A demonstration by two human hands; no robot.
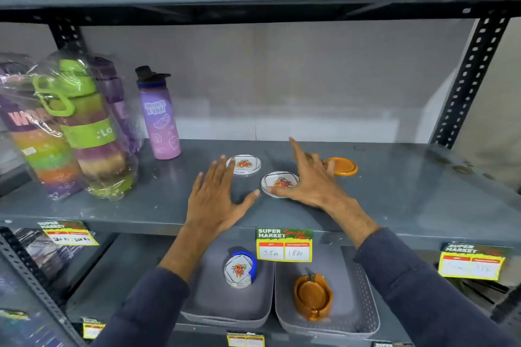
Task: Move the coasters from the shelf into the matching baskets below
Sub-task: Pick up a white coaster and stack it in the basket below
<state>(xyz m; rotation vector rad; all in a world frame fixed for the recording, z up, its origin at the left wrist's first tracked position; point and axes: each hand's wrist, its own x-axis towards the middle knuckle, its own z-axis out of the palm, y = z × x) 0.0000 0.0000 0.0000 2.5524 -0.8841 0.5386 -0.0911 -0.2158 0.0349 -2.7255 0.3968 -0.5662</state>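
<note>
Two white floral coasters lie on the grey shelf (394, 194): the far coaster (244, 164) and the near coaster (280, 182). An orange coaster (343, 167) lies to their right. My left hand (217, 197) hovers flat with fingers spread, its fingertips at the far floral coaster's left edge. My right hand (313, 180) is spread over the near floral coaster, thumb touching its front rim, fingers reaching toward the orange one. Below, the left grey basket (214, 310) holds a stack of floral coasters (239, 270) in a blue holder. The right grey basket (363, 298) holds an orange coaster set (313, 297).
Several wrapped and bare water bottles stand at the shelf's left, the nearest a purple bottle (160, 118). A slotted steel upright (468, 82) rises at the right. Price tags hang on the shelf's front edge, one (284, 245) just above the baskets. Another shelf runs overhead.
</note>
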